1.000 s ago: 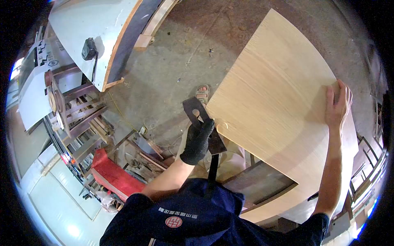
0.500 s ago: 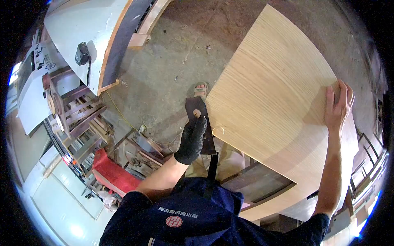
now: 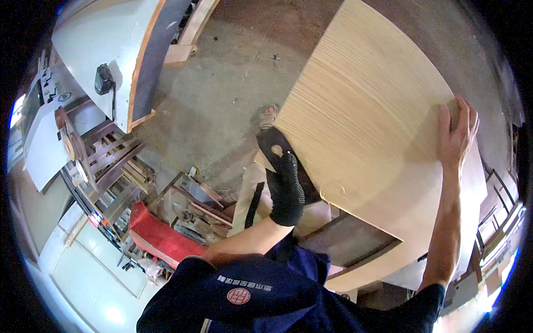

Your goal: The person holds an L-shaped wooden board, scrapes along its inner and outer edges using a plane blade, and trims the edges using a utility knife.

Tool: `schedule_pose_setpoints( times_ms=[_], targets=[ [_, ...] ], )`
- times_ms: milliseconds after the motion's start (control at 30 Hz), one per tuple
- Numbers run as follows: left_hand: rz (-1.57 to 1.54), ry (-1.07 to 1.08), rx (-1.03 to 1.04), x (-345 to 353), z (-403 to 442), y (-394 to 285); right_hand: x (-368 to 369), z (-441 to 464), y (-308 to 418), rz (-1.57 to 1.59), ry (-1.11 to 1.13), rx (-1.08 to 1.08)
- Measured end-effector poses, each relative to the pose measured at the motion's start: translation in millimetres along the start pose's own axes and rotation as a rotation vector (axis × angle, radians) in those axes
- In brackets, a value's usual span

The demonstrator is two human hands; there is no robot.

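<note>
My left hand (image 3: pixel 286 191), in a black knitted glove, is closed around a dark hand plane (image 3: pixel 304 182). A pale curl of wood shaving (image 3: pixel 277 150) shows in the plane's opening. The plane lies along the left edge of a large wood-grain board (image 3: pixel 366 105), and another thin shaving (image 3: pixel 333 191) curls near its lower end. My bare right hand (image 3: pixel 458 133) grips the board's right edge, thumb on the face and fingers over the side.
A white panel (image 3: pixel 105 39) with a black tape measure (image 3: pixel 104 79) on it is at the upper left. A red object (image 3: pixel 161 236) and scrap wood (image 3: pixel 202 222) lie at the lower left. A sandalled foot (image 3: pixel 268 115) stands on the concrete floor (image 3: pixel 233 83).
My left hand and the plane have moved right, and the plane has turned to slant along the board's edge. The right hand keeps its hold. The view has shifted slightly.
</note>
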State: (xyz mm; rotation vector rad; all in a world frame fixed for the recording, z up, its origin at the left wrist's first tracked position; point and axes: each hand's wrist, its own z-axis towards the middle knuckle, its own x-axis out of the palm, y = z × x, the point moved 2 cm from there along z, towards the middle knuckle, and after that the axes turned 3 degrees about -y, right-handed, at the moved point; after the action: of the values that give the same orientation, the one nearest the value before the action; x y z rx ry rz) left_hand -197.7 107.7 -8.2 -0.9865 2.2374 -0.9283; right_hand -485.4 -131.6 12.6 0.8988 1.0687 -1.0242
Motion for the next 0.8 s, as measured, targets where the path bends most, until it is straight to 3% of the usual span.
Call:
schedule_pose_setpoints(
  times_ms=[100,233,367,433,467,600,700,767,800],
  targets=[
    [0.01,0.189,-0.177,-19,2,20,-4,-2,2,0.004,0.006,0.023],
    [-0.003,0.192,-0.194,-22,-4,22,-5,1,3,0.053,0.017,0.039],
    [0.407,0.33,0.017,-43,-5,6,-9,3,2,0.046,0.029,0.05],
    [0.36,0.483,0.11,-85,10,62,-6,3,1,0.028,0.014,0.029],
    [0.327,0.516,0.004,-101,10,74,-6,4,2,0.038,0.019,0.021],
    [0.921,0.759,0.746,-92,-3,46,-8,3,5,0.045,0.013,0.005],
    [0.621,0.708,0.245,-73,-11,41,-8,4,4,0.03,-0.004,-0.002],
    [0.434,0.591,-0.295,-70,1,47,-7,2,4,0.029,-0.004,0.001],
    [0.344,0.564,-0.338,-67,3,47,-7,2,3,0.035,0.0,0.001]
  ],
)
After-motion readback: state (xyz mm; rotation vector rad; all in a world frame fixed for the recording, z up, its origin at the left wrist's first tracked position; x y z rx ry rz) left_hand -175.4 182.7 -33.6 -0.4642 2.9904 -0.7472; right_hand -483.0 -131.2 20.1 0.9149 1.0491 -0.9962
